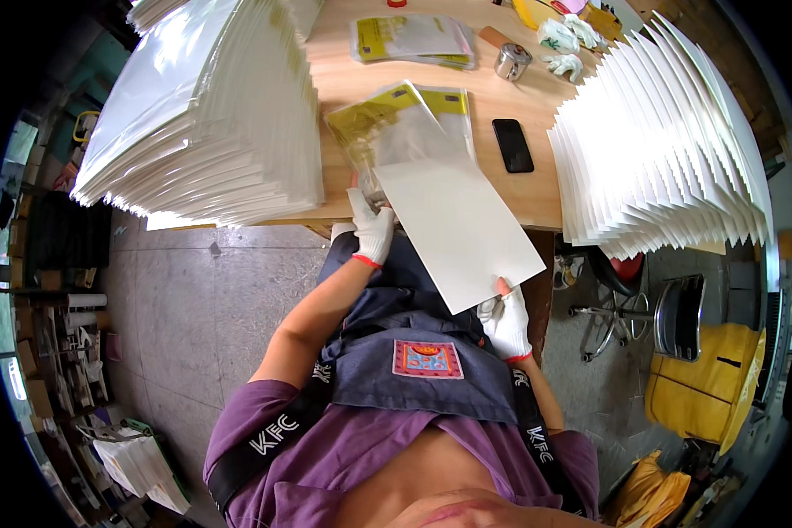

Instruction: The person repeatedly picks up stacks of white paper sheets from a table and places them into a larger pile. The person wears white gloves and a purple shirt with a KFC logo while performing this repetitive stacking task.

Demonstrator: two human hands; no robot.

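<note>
My right hand (506, 324), in a white glove with a red cuff, pinches the near right corner of a white sheet (466, 238): the bare thumb lies on top, the other fingers fold underneath. My left hand (372, 224), gloved the same way, is at the near edge of a clear sleeve (387, 123) with a yellow-green band. Its fingers are bent and partly hidden, so I cannot tell whether they pinch the plastic.

The sheet slants from the tabletop (537, 106) out over my lap, its far end meeting the sleeve; I cannot tell whether that end is inside or on top. A second sleeve (455, 104) lies partly beneath the first. To the right of them lies a black phone (513, 145), and farther back sit a pile of similar sleeves (409, 40), a shiny metal container (512, 62) and some loose white gloves (565, 66).

A tall stack of glossy clear-covered sheets (194, 114) rises on my left; a fanned stack of white sheets (664, 154) stands on my right. I wear a dark apron (374, 383). Beyond the table, at right, are a wheeled chair (620, 321) and yellow fabric (704, 387).
</note>
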